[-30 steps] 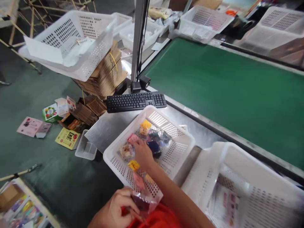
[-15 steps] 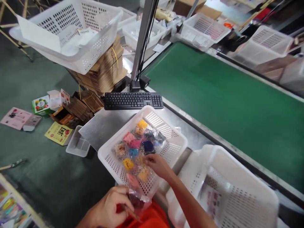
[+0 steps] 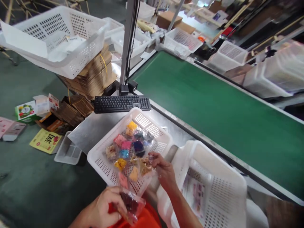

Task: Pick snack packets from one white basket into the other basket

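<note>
Fingers (image 3: 152,158) now lifting amber packet (image 3: 145,166) — basket (image 3: 99,161) nearer

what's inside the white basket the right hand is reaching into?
The white basket holds small clear packets with coloured contents: yellow, pink, blue, dark purple, tan. The right hand pinches one brownish packet at the near edge. Anything beneath the pile is hidden.

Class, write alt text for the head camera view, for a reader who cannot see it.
A person's right hand lifts a clear packet from a white basket of coloured sachets, while the left hand holds a clear bag of dark pieces. Beyond lie a black keyboard and a green conveyor belt.
</note>
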Motion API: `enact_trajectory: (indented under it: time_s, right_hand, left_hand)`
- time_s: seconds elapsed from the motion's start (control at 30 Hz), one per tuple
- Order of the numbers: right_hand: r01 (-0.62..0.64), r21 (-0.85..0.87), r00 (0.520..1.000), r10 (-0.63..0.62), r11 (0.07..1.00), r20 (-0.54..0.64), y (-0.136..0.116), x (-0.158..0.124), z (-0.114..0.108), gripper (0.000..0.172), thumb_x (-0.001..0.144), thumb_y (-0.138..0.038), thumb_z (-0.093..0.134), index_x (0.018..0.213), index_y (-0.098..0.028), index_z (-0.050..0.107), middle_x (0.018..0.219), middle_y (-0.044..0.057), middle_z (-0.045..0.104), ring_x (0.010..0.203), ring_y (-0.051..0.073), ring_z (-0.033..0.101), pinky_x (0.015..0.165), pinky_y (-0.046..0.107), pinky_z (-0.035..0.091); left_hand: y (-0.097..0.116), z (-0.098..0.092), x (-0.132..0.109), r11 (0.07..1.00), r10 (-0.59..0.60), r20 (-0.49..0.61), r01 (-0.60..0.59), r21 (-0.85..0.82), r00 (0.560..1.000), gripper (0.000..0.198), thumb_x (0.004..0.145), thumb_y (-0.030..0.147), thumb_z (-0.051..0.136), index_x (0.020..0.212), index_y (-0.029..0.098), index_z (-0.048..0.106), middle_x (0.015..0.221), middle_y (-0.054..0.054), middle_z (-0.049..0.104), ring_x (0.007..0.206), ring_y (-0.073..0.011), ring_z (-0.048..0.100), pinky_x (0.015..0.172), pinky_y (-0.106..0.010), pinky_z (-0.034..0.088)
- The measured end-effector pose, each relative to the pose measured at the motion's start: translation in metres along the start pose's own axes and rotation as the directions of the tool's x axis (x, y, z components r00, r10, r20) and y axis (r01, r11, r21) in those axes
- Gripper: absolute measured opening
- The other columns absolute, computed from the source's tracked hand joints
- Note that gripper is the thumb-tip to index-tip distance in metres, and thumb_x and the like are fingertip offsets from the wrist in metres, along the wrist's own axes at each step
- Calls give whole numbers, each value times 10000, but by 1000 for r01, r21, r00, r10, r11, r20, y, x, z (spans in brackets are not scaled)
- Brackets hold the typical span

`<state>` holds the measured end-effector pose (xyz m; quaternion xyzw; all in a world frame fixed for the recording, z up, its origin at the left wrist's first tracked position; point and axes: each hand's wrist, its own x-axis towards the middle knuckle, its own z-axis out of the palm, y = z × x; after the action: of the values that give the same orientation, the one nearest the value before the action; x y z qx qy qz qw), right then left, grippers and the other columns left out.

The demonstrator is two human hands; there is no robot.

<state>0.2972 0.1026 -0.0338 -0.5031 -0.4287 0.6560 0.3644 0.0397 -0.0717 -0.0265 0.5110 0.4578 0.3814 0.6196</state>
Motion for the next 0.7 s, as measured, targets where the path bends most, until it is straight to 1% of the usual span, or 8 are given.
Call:
enact_trajectory:
  time_s: [0.1, 0.2, 0.27, 0.33, 0.43, 0.5, 0.6, 0.7]
  right_hand:
    - [7, 22, 1000, -7, 1000, -12, 1, -3, -2, 218, 739, -335, 920, 630, -236, 759, 1148, 89, 736, 978, 277, 655, 838, 355, 521]
    - [25, 1, 999, -25, 1000, -34, 1, -4, -3, 171, 725, -289, 891, 623, -242, 762, 1093, 78, 748, 977, 275, 658, 879, 363, 518]
    - [32, 2, 999, -32, 999, -35, 1, -5, -3, 156, 724, -273, 881, 622, -246, 766, 1063, 70, 750, 952, 262, 659, 870, 353, 513]
    - [35, 11, 999, -34, 999, -32, 1, -5, -2, 150, 730, -271, 879, 627, -250, 773, 1047, 64, 749, 937, 253, 661, 850, 340, 513]
    - [40, 3, 998, -40, 999, -43, 1, -7, -1, 122, 729, -281, 876, 647, -257, 790, 1044, 60, 753, 934, 254, 676, 820, 330, 521]
    - [44, -44, 997, -47, 998, -54, 2, -7, -3, 95, 722, -284, 862, 655, -259, 800, 1033, 64, 767, 936, 267, 693, 813, 339, 537]
    - [51, -186, 997, -62, 981, -55, 4, -9, -8, 48, 730, -290, 818, 689, -265, 828, 1046, 78, 801, 975, 302, 731, 855, 377, 577]
    - [67, -327, 996, -80, 943, -27, 6, -11, -12, 117, 809, -349, 779, 791, -285, 875, 1096, 93, 827, 1039, 334, 762, 929, 435, 607]
  left_hand:
    - [-3, 1, 0, 999, -22, 26, 21, 24, 999, 408, 621, -35, 685, 882, 231, 852, 980, -47, 839, 899, -228, 777, 856, -310, 571]
    - [-3, 1, 1, 999, -22, 47, 21, 26, 999, 288, 687, 48, 742, 878, 235, 849, 992, -59, 839, 887, -235, 767, 838, -319, 590]
    - [0, 1, 3, 1000, -16, 56, 15, 5, 998, 229, 722, 89, 751, 880, 225, 846, 998, -76, 836, 891, -242, 770, 807, -313, 594]
    - [3, 1, 4, 1000, -12, 58, 13, -17, 998, 222, 725, 86, 742, 876, 216, 840, 976, -83, 833, 898, -246, 774, 797, -309, 588]
    - [8, 0, 5, 999, -3, 40, 4, -45, 999, 272, 701, 45, 708, 880, 208, 830, 970, -85, 840, 875, -235, 766, 819, -315, 577]
    - [7, 0, 5, 997, 2, 37, 1, -83, 999, 324, 675, 22, 674, 893, 205, 830, 978, -79, 841, 851, -222, 755, 809, -311, 566]
    - [1, -1, 3, 995, -12, 10, 13, -100, 1000, 364, 639, 6, 653, 886, 204, 833, 978, -70, 831, 846, -216, 749, 761, -289, 528]
    - [-8, -3, 1, 993, -39, 9, 40, -107, 999, 276, 702, 59, 707, 889, 206, 847, 991, -87, 815, 841, -223, 732, 715, -292, 487]
